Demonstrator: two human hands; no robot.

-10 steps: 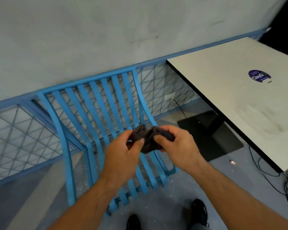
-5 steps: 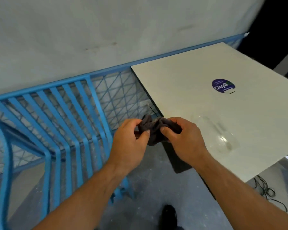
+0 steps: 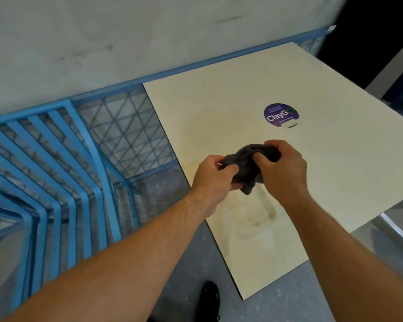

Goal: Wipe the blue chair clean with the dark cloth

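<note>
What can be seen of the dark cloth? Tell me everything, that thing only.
The dark cloth is charcoal grey and looks like soft, slightly fuzzy fabric. It is crumpled into a bunch, not spread flat. The left hand pinches its left end and the right hand grips its right end, with a loose fold hanging down between them. It is in front of the cream table; contact with the top cannot be told. It does not touch the blue chair.

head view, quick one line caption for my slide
Left hand and right hand grip a dark cloth over the cream table, blue chair off to the left.
</note>
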